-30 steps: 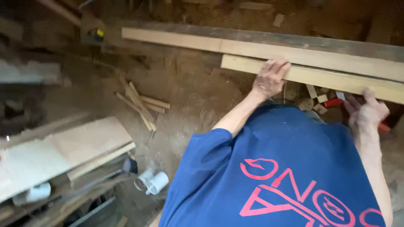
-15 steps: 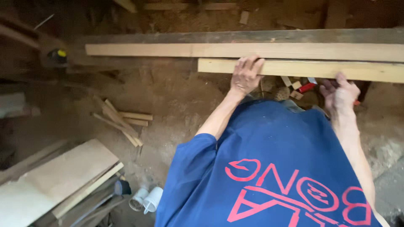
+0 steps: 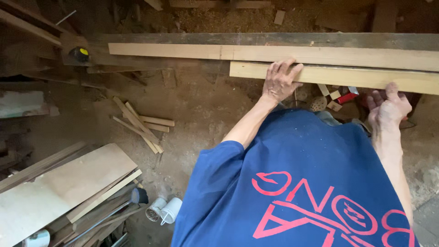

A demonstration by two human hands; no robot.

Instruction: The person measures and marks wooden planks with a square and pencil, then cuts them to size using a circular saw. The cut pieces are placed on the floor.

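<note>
Sawdust and packed dirt cover the floor [image 3: 201,105] across the whole view from the head camera. A pale wooden plank [image 3: 334,76] is seen lying crosswise at the top right, and a longer board [image 3: 274,52] is laid just beyond it, the two edges touching; a dark weathered beam [image 3: 274,40] is set behind both. The left hand [image 3: 279,82] is laid on the near edge of the pale wooden plank, with the fingers [image 3: 286,68] spread over its top face and pressed against it rather than wrapped around it. The right hand [image 3: 388,107] is held loosely open just below the same plank further right, the thumb raised towards its underside; whether it touches the wood cannot be told. The two hands are kept well apart along the plank. A blue shirt with red printing [image 3: 302,183] fills the lower right of the picture. Small offcut blocks [image 3: 331,93] and a red tool [image 3: 347,97] are seen on the floor between the hands. A yellow and black tape measure [image 3: 80,54] is placed at the upper left. Thin wooden strips [image 3: 139,123] are scattered at centre left, a flat plywood sheet [image 3: 59,183] is laid at the lower left, and two white cups [image 3: 164,210] are tipped on their sides beside it.
</note>
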